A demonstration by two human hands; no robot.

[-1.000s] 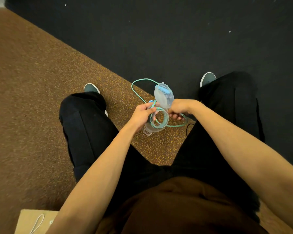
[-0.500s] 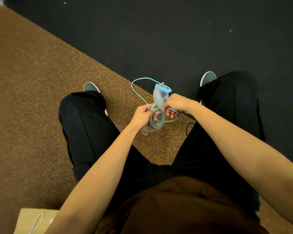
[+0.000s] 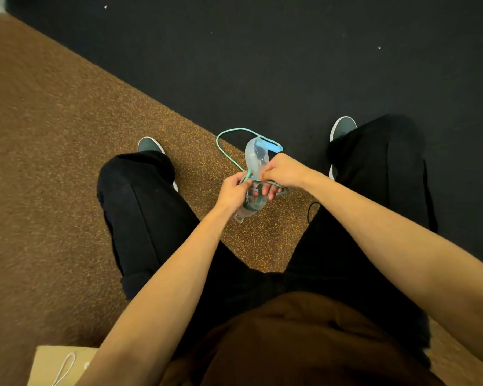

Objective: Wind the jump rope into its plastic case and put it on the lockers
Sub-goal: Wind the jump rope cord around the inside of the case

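Note:
A round clear plastic case (image 3: 253, 160) with its lid standing open is held between my knees. My left hand (image 3: 233, 190) grips the case's lower half, where coils of the teal jump rope (image 3: 221, 146) lie. My right hand (image 3: 280, 172) pinches the rope just above the coils, its fingers curled partly into the case. A loose loop of rope curves up past the lid to a blue handle behind it. The lockers are not in view.
I stand over brown speckled carpet (image 3: 67, 162) that meets black carpet (image 3: 290, 65) along a diagonal edge. My two shoes (image 3: 149, 144) (image 3: 342, 126) flank the hands. A tan paper bag with a white cord handle (image 3: 62, 366) sits at the bottom left.
My right hand has moved left and up over the case, drawing the rope's wide side loop into tighter coils. The open lid now stands more edge-on.

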